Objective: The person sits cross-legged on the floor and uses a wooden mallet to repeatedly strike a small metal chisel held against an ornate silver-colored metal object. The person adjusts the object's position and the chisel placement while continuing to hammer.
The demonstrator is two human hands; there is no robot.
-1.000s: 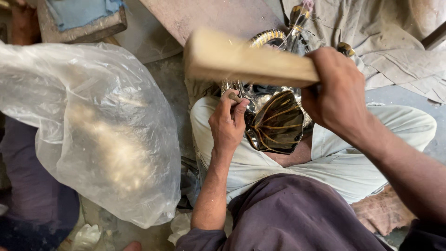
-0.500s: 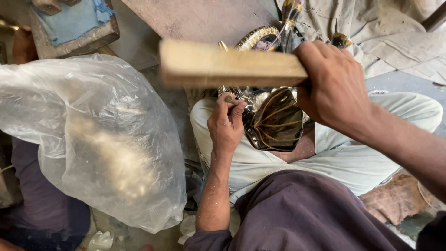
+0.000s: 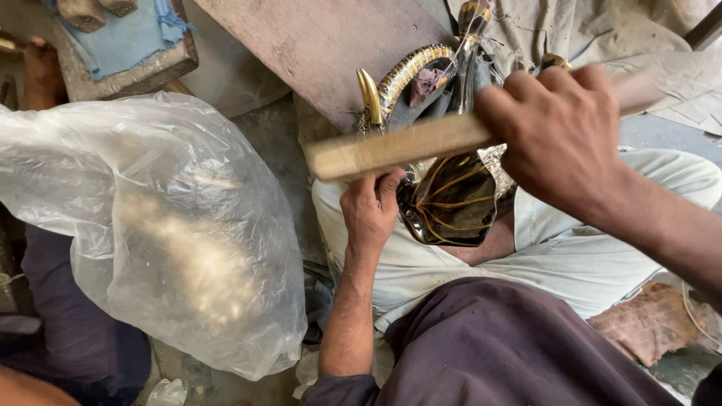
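My right hand point(image 3: 562, 137) grips a flat wooden stick point(image 3: 398, 147) that points left, held above a dark, shiny metal vessel point(image 3: 451, 199) with gold lines. The vessel rests between my knees on my pale trousers point(image 3: 571, 256). Its curved gold-patterned handle point(image 3: 410, 71) rises behind the stick. My left hand point(image 3: 370, 210) holds the vessel's left side, with the thumb against its rim.
A big clear plastic bag point(image 3: 169, 225) bulges at the left. A wooden board point(image 3: 323, 45) leans at the top centre. A block wrapped in blue cloth point(image 3: 124, 45) sits at the top left, beside another person's hand point(image 3: 41, 71). Grey cloth point(image 3: 602, 30) lies at the top right.
The stick in my right hand has swung down and to the right, closer to the vessel. My left hand stays on the vessel.
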